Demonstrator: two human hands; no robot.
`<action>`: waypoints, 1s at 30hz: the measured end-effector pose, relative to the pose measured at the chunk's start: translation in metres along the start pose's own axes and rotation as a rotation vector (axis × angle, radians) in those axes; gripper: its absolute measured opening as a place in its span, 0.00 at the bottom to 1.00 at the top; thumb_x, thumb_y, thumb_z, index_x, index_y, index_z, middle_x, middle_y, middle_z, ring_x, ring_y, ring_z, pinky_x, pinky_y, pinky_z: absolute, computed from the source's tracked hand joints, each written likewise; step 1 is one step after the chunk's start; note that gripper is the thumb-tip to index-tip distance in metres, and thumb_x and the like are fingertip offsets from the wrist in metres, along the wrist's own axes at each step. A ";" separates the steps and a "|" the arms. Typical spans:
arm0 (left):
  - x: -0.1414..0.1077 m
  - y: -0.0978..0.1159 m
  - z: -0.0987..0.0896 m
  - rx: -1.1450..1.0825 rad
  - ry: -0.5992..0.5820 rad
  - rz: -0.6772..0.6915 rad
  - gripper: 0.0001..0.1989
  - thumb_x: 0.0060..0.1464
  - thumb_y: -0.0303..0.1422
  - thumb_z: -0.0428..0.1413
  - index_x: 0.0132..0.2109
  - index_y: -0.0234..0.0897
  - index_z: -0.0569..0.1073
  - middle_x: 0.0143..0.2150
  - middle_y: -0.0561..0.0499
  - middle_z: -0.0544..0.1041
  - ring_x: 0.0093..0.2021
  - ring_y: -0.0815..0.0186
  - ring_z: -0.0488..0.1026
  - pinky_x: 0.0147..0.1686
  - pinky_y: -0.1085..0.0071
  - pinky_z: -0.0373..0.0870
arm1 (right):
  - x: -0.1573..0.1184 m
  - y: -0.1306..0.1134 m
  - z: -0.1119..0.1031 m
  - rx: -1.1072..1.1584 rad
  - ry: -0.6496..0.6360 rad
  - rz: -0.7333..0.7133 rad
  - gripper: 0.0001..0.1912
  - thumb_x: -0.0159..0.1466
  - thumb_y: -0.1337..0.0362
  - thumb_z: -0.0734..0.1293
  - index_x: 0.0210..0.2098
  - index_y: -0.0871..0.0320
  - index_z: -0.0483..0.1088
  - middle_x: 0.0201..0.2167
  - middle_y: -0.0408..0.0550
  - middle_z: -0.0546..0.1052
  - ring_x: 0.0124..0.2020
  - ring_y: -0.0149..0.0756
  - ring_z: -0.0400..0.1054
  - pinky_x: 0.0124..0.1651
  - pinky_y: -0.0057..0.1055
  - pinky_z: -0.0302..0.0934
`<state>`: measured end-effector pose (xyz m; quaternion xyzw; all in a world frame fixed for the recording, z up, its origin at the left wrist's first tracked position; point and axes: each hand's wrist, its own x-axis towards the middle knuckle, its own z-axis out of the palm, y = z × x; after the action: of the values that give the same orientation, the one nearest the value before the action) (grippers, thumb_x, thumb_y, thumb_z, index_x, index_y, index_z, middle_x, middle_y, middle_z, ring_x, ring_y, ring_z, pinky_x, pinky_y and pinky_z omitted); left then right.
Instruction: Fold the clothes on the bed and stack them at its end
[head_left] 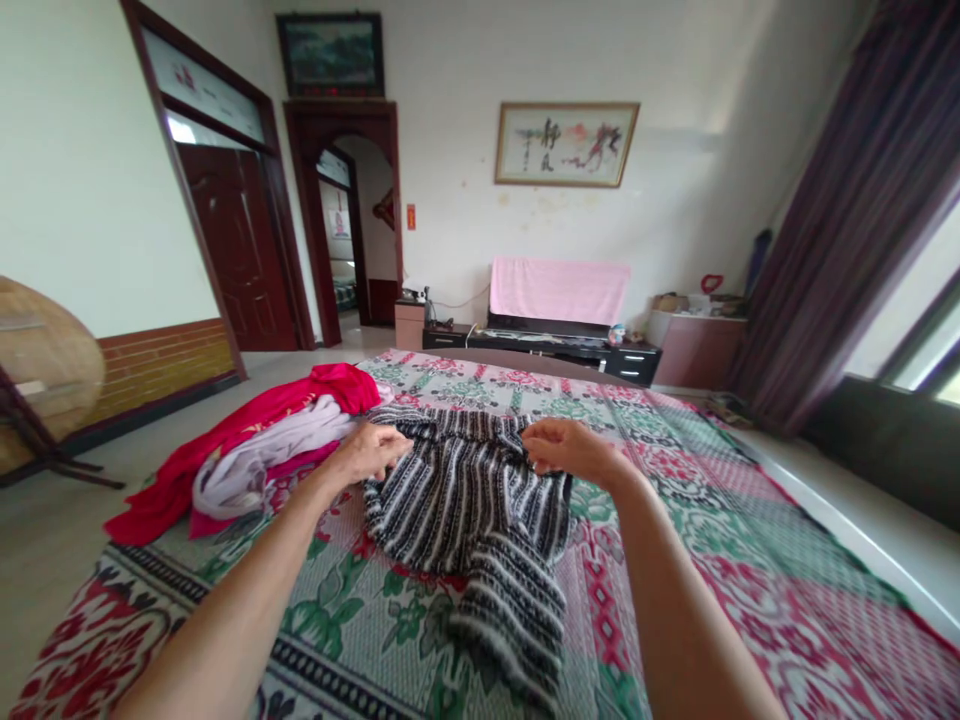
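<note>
A black, grey and white striped knit garment (450,500) lies on a floral cloth (337,600) in front of me, one sleeve-like part stretching down toward the near edge. At its upper left edge, my left hand (377,450) is closed with fingertips pinched on the knit. My right hand (559,447) is closed too, its fingers pinching the garment's upper right edge. Between the hands, the top band of the garment runs roughly straight across.
Left of the garment are a red cloth (165,500) and a pale lilac cloth (270,455) in a heap. Beyond the covered surface stands a low black cabinet (634,362) with a pink cloth (559,290) above it. A purple curtain (817,230) hangs at right.
</note>
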<state>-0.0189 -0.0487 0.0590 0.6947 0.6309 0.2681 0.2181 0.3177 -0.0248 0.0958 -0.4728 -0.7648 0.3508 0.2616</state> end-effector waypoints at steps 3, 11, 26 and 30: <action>0.010 -0.010 0.007 0.214 0.193 0.009 0.14 0.52 0.42 0.51 0.34 0.38 0.77 0.28 0.51 0.78 0.28 0.66 0.75 0.29 0.74 0.65 | 0.015 0.015 0.017 -0.430 0.120 -0.017 0.09 0.57 0.66 0.64 0.34 0.58 0.75 0.28 0.45 0.77 0.32 0.34 0.71 0.37 0.29 0.61; 0.047 -0.036 0.018 0.533 0.413 -0.024 0.16 0.54 0.32 0.51 0.49 0.40 0.75 0.51 0.44 0.76 0.51 0.59 0.72 0.49 0.68 0.67 | 0.054 0.055 0.054 -0.667 0.216 0.071 0.26 0.59 0.62 0.64 0.57 0.61 0.64 0.53 0.59 0.70 0.53 0.44 0.66 0.53 0.34 0.58; 0.103 -0.044 0.024 0.688 0.140 -0.186 0.17 0.54 0.38 0.50 0.44 0.39 0.79 0.46 0.39 0.79 0.48 0.53 0.75 0.44 0.63 0.69 | 0.120 0.052 0.051 -0.756 0.207 0.380 0.19 0.61 0.63 0.61 0.48 0.63 0.74 0.49 0.65 0.75 0.49 0.53 0.71 0.45 0.40 0.65; 0.100 -0.037 0.018 0.655 0.256 -0.187 0.18 0.56 0.33 0.45 0.42 0.35 0.78 0.43 0.35 0.79 0.45 0.51 0.76 0.41 0.62 0.70 | 0.118 0.068 0.031 -0.609 0.341 0.348 0.18 0.62 0.62 0.58 0.43 0.57 0.77 0.43 0.58 0.79 0.45 0.48 0.73 0.42 0.35 0.64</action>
<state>-0.0293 0.0558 0.0308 0.6277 0.7663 0.1157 -0.0732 0.2821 0.0938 0.0315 -0.7030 -0.6878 0.0631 0.1694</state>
